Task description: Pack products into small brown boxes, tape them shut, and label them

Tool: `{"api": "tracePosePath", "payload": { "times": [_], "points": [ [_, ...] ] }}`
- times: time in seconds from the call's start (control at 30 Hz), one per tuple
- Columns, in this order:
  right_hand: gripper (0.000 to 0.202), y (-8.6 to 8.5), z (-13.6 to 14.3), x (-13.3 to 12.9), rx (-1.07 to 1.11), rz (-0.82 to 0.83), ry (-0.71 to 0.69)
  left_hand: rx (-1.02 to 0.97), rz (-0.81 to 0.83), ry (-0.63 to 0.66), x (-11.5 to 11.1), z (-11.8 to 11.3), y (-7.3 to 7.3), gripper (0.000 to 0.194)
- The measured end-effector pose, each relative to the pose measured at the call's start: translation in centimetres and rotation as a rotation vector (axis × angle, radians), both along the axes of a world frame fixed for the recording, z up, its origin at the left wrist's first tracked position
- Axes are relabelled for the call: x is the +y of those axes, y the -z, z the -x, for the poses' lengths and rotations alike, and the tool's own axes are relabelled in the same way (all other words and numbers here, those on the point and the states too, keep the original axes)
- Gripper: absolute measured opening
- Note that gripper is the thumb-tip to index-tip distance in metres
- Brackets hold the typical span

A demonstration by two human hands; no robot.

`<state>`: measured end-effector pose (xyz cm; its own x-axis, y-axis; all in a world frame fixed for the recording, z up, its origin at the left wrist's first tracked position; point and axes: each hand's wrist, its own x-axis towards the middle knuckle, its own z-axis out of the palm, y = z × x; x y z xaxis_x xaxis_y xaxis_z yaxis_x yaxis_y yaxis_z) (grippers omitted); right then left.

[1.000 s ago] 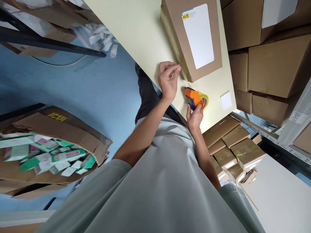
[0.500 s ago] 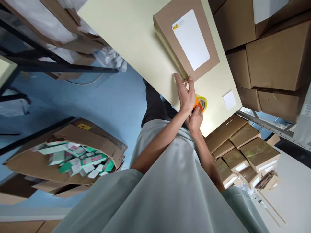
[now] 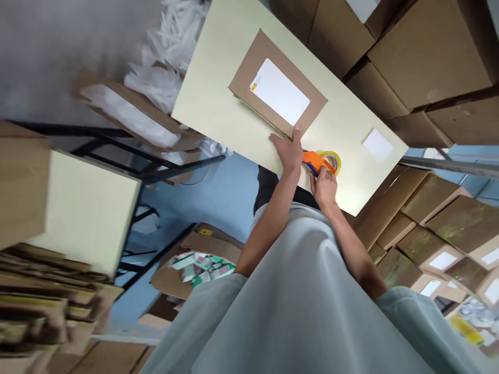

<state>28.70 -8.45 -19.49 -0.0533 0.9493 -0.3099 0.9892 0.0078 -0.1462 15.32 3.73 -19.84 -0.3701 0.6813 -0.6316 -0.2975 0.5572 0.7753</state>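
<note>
A flat cardboard box (image 3: 312, 101) with a large white label (image 3: 278, 91) lies on the cream table (image 3: 218, 57). My left hand (image 3: 289, 150) rests at the box's near end, thumb and fingers spread apart, touching its edge. Just right of it, my right hand (image 3: 325, 187) is closed on an orange tape dispenser (image 3: 313, 160) that carries a roll of yellow-rimmed tape (image 3: 334, 160). The dispenser's front end is close beside my left hand. A small white square pad (image 3: 377, 144) lies near the table's right corner.
Large cartons (image 3: 432, 57) stand stacked beyond the table. Taped boxes (image 3: 432, 200) are piled at the right. On the left are a second table (image 3: 93, 208), folded cardboard (image 3: 47, 306) and an open carton (image 3: 163, 275) of small green-and-white boxes.
The view has swung left, bringing the second table into sight. The orange dispenser shows more fully, its roll farther from my left hand. The box appears turned in the picture.
</note>
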Motion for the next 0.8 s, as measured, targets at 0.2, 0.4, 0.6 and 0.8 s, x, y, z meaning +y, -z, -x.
{"api": "tracePosePath", "payload": {
  "times": [0.2, 0.4, 0.6, 0.8],
  "points": [
    [0.03, -0.8, 0.5, 0.3, 0.015, 0.092, -0.024, -0.011, -0.002, -0.099, -0.1, -0.8, -1.0, 0.053],
    [0.023, -2.8, -4.2, -0.9, -0.017, 0.158, -0.085, 0.026, 0.061, -0.01, -0.2, 0.2, -1.7, 0.051],
    [0.029, -4.1, -12.0, 0.9, -0.172, 0.109, -0.043, 0.114, 0.113, 0.052, -0.5, 1.1, -2.1, 0.035],
    [0.063, -1.7, -12.2, 12.6, -0.048, -0.01, -0.054, 0.173, 0.126, 0.137, -0.3, 2.2, -1.7, 0.029]
  ]
}}
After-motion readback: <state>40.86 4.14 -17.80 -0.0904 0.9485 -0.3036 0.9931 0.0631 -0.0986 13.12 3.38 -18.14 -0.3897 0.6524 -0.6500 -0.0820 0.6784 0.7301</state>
